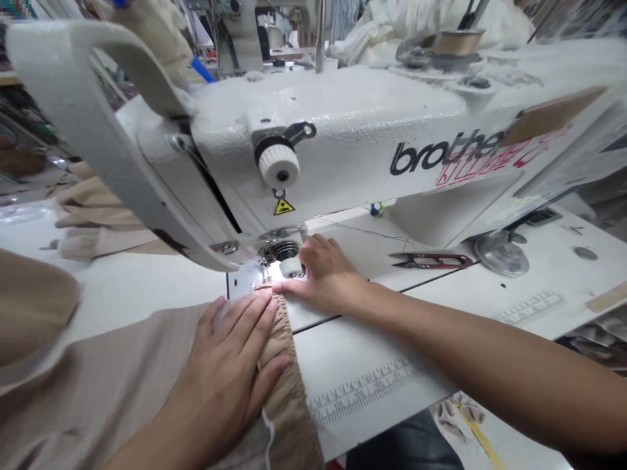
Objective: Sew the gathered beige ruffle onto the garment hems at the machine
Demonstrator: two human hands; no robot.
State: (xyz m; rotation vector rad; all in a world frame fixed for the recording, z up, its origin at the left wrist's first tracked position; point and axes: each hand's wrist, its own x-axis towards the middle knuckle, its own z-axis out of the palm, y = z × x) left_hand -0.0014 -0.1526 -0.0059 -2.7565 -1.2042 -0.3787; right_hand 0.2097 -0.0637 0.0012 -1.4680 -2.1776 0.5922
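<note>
The beige cloth point(132, 352) lies nearest, spread over the desk point(157, 284) from the lower left up to the needle area, with a gathered brown edge point(301, 418) along its right side. The left hand point(230, 356) rests on it palm down: its fingers lie straight and close together, tips beside the stitching spot, with the thumb apart on the gathered edge. The right hand point(330, 274) sits just beyond, to the right; its thumb points left to the far end of the cloth, near the left fingertips. Its other fingers curl behind the small dial point(291, 266), so I cannot tell whether they hold anything.

Counting outward, there is 1 white string point(269, 434) on the cloth, 2 stretches of ruler marks point(367, 388) on the desk, 1 pair of red-handled snips point(434, 261), 1 clear disc point(502, 253) and 1 sewing machine point(343, 111). The machine shows 2 white dials, the small 1 and an upper dial point(279, 163), plus 1 yellow sticker point(284, 207). The pieces in the cloth pile point(102, 215) at far left overlap too much to count.

The desk's front edge climbs from the bottom middle towards the right, passing under the right forearm. Bare desk lies between the gathered edge and that forearm, and farther off between the beige cloth and the pile.
</note>
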